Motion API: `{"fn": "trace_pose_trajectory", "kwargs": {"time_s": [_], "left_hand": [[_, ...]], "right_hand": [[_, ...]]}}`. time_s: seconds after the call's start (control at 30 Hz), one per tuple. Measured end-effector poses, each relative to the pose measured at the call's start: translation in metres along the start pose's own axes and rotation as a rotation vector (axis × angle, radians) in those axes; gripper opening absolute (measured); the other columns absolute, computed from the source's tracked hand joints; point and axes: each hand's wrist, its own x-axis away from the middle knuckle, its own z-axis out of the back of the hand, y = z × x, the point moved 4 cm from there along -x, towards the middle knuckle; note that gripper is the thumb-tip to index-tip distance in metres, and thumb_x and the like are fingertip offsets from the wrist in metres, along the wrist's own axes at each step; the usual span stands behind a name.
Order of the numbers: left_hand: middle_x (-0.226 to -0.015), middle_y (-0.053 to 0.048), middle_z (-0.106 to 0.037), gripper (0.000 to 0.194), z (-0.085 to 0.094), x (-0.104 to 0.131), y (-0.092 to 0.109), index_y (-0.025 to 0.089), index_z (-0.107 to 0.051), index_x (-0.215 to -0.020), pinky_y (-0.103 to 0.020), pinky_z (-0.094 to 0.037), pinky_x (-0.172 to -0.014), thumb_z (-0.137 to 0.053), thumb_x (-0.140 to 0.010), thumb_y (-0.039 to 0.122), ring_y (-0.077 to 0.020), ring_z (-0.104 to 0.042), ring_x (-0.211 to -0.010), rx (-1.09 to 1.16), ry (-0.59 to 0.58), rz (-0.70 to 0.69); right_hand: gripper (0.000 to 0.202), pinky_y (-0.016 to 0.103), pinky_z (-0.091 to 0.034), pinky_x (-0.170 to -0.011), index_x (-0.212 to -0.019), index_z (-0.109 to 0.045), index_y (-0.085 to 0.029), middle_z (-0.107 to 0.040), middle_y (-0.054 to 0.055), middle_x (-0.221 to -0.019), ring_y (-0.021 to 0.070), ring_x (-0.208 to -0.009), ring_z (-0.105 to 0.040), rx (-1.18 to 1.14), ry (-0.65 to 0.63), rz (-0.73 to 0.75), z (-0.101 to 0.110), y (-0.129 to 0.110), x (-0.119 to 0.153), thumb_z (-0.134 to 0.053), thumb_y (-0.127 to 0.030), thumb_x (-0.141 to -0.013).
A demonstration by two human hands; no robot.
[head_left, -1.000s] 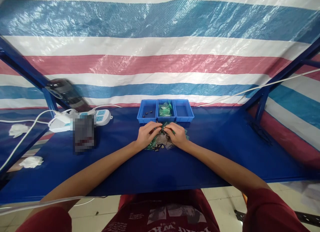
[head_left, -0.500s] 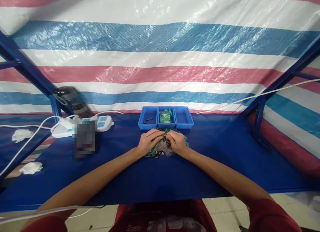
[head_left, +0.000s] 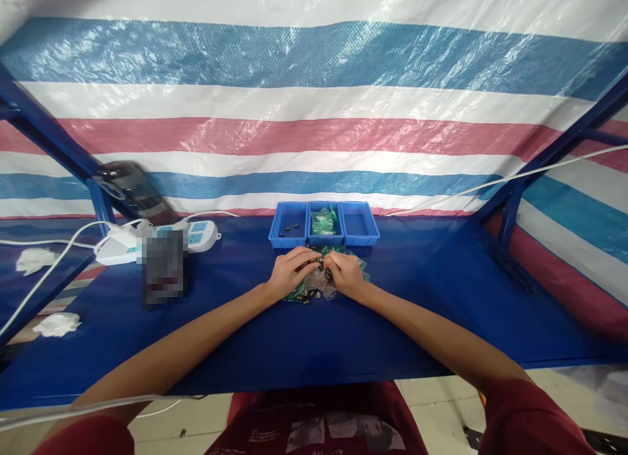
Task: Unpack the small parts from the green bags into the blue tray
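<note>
Fingertips together over the pile, my left hand [head_left: 290,272] and my right hand [head_left: 346,273] both pinch one small dark-and-metallic part [head_left: 320,260]. Its exact kind is too small to make out, and the fingers cover much of it. Below them on the table lie green plastic packets [head_left: 294,294], a clear plastic bag [head_left: 316,282] and several small dark and brassy pieces [head_left: 307,299]. Just behind the hands, a left blue bin [head_left: 282,243] holds a few small dark pieces, and a middle blue bin [head_left: 326,241] holds green packets.
A right blue bin [head_left: 360,239] adjoins the others on the blue table [head_left: 235,357]. To the left are a white power strip [head_left: 203,237], a blurred-out dark object [head_left: 164,268], a dark bottle [head_left: 137,190] and crumpled white tissue [head_left: 57,325]. Blue frame posts [head_left: 510,213] flank the table.
The view has tilted down slightly, so the scene sits a little higher. Both hands stay together over the pile, with fingers shifted slightly around the small part.
</note>
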Motion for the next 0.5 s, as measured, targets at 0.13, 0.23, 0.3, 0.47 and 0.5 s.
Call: {"fn": "trace_pose_trajectory", "kwargs": {"time_s": [0.13,0.23,0.3,0.47,0.5], "left_hand": [[-0.094,-0.008,-0.069,0.019,-0.0002,0.0008,-0.0011,0.017,-0.065,-0.103,-0.022,-0.054,-0.063,-0.056,-0.09,0.027,-0.0134,-0.065,-0.076,0.018,-0.001,0.02],[-0.092,-0.008,-0.068,0.017,0.0002,0.0008,-0.0007,0.017,-0.065,-0.101,-0.021,-0.051,-0.058,-0.058,-0.089,0.026,-0.0109,-0.061,-0.067,0.018,0.007,0.031],[-0.09,-0.007,-0.068,0.016,0.0008,0.0007,-0.001,0.017,-0.064,-0.099,-0.02,-0.05,-0.056,-0.059,-0.088,0.026,-0.0087,-0.057,-0.06,0.007,0.015,0.049],[-0.089,-0.006,-0.067,0.016,0.002,0.001,-0.0046,0.017,-0.064,-0.099,-0.019,-0.046,-0.052,-0.057,-0.089,0.027,-0.0065,-0.051,-0.053,0.0,0.036,0.106],[-0.089,-0.006,-0.067,0.016,0.0018,0.0012,-0.0053,0.017,-0.064,-0.099,-0.019,-0.046,-0.052,-0.057,-0.089,0.027,-0.0068,-0.051,-0.053,0.004,0.035,0.11]], "right_hand": [[0.039,0.023,-0.043,-0.057,-0.07,-0.054,-0.02,-0.058,0.002,-0.06,0.0127,-0.055,-0.056,0.01,-0.012,0.0,-0.0009,-0.0006,-0.0007,-0.031,-0.034,-0.099],[0.033,0.024,-0.047,-0.062,-0.08,-0.059,-0.019,-0.064,0.004,-0.07,0.0141,-0.063,-0.061,0.006,0.028,-0.026,0.0017,-0.0027,-0.0013,-0.035,-0.033,-0.098],[0.026,0.025,-0.05,-0.064,-0.092,-0.06,-0.019,-0.067,0.005,-0.079,0.0146,-0.065,-0.063,-0.017,0.076,-0.056,0.0042,-0.0041,-0.0014,-0.039,-0.033,-0.096],[0.019,0.026,-0.053,-0.061,-0.1,-0.061,-0.019,-0.07,0.006,-0.085,0.0136,-0.06,-0.065,-0.067,0.136,-0.009,0.0061,-0.0084,-0.0018,-0.045,-0.029,-0.094],[0.018,0.026,-0.053,-0.061,-0.099,-0.061,-0.019,-0.07,0.007,-0.086,0.0138,-0.061,-0.065,-0.071,0.143,0.009,0.0061,-0.0091,-0.0021,-0.046,-0.027,-0.093]]}}
